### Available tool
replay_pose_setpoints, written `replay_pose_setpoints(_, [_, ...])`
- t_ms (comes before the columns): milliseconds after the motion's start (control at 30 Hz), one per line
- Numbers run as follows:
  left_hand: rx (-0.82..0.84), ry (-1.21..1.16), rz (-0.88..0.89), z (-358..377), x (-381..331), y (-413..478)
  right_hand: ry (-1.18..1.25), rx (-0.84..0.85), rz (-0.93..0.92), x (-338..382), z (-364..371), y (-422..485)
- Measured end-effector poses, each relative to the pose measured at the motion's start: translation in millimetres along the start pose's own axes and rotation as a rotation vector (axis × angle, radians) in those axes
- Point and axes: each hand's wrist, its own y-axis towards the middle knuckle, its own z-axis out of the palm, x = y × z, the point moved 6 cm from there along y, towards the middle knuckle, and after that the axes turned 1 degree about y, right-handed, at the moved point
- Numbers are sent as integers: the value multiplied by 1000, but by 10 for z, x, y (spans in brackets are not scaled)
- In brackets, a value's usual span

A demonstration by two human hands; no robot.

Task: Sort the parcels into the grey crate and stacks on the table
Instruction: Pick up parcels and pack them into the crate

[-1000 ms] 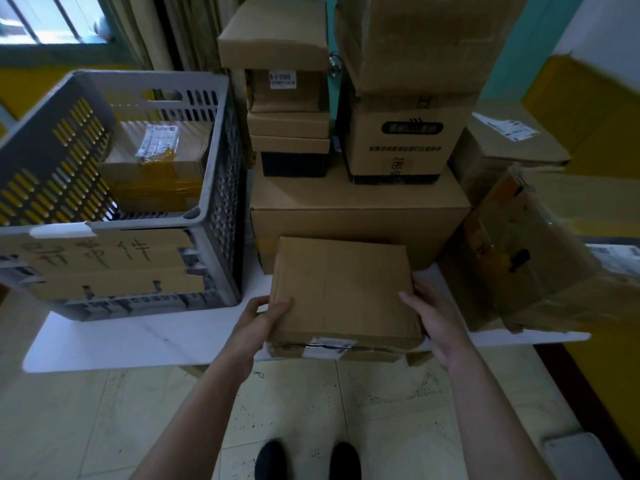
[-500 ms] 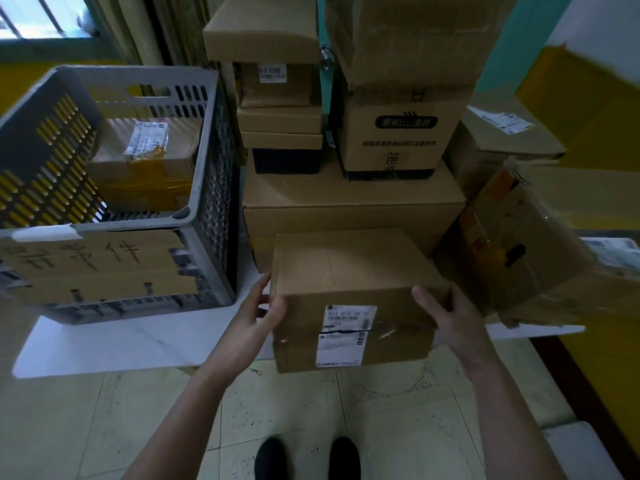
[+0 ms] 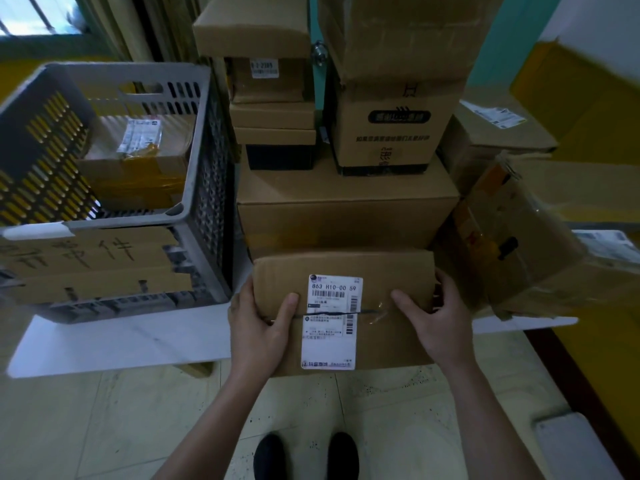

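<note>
flat brown cardboard parcel with white shipping label: tilted label-up, held at the near edge of the white table | left hand: grasping its left side | right hand: grasping its right side | grey slotted plastic crate: left on table, one taped brown box inside

Both bare arms reach forward and meet at the cardboard parcel, one on each side of it. The left hand holds the parcel's left side, with its thumb lying flat on the front and its fingers curled round the left edge. The right hand holds the parcel's right side the same way, thumb on the front pointing toward the middle, fingers wrapped round the right edge.
</note>
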Motion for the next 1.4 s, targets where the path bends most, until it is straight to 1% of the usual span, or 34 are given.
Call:
replay_pose_setpoints(100, [-10,0,-15,-3,-19,-1,-39,-24,9,-24,46,-22])
replay_pose_setpoints(200, [-17,24,-18,-1,-5,3,-67,1,24,-77,81,-25])
replay_pose_setpoints(333, [-36,-45,-78,-9,12,-3,-93,35,32,-151,101,3])
replay_pose_setpoints(500, [-30,-50,-85,10,-14,-19,-80,-31,67,-208,75,54])
replay_pose_setpoints(700, [-57,-33,-149,24,43,24,-157,-30,100,-247,57,128])
replay_pose_setpoints(767, [-68,-56,-180,26,56,47,-144,-32,108,-243,45,158])
replay_pose_setpoints(867, [-84,-146,-258,34,85,99,-58,-43,138,-223,19,168])
replay_pose_setpoints(933, [-68,-208,-303,69,91,146,-18,-6,126,-203,43,161])
replay_pose_setpoints(1000, [-22,-236,-328,124,81,196,-36,59,94,-186,97,143])
replay_pose_setpoints(1100, [63,-151,-263,185,20,266,-104,124,46,-177,172,144])
replay_pose_setpoints(1200, [117,-45,-191,198,-11,297,-157,136,45,-190,224,149])
replay_pose_setpoints(1400, [172,115,-202,194,10,338,-201,149,47,-238,224,153])
